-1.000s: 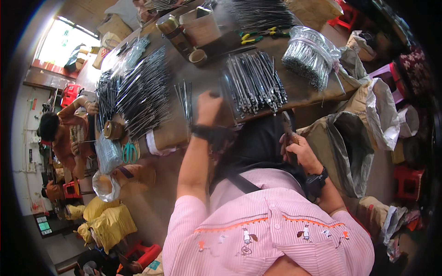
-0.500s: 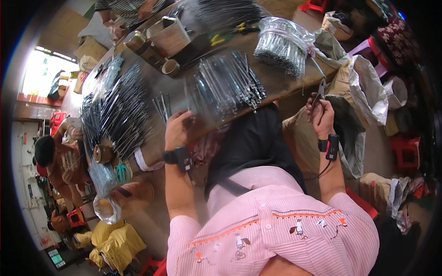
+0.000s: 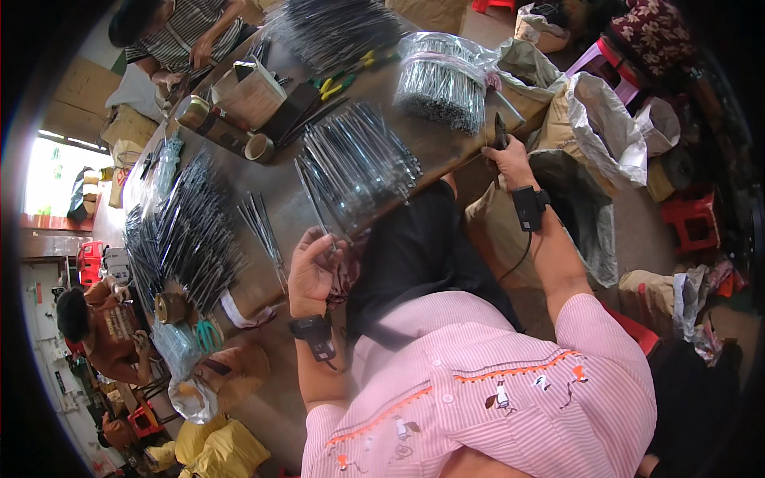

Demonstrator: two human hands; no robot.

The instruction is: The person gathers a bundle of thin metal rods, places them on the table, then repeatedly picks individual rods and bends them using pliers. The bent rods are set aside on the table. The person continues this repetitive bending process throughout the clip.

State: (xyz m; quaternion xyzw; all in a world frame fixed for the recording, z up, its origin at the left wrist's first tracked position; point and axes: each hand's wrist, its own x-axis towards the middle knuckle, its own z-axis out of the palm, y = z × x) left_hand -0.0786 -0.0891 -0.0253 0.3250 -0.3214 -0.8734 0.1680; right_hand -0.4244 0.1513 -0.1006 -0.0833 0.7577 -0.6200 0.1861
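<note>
Tabletop beneath strips, sacks alongside

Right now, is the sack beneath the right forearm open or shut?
Open: the sack gapes at its mouth, showing its shadowed grey inside.

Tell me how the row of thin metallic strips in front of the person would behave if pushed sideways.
The row of strips would probably spread and shift unevenly, since the pieces lie side by side with no visible tie. Their glossy look suggests they may slide easily over one another. Each seems fairly stiff, as most lie straight.
</note>
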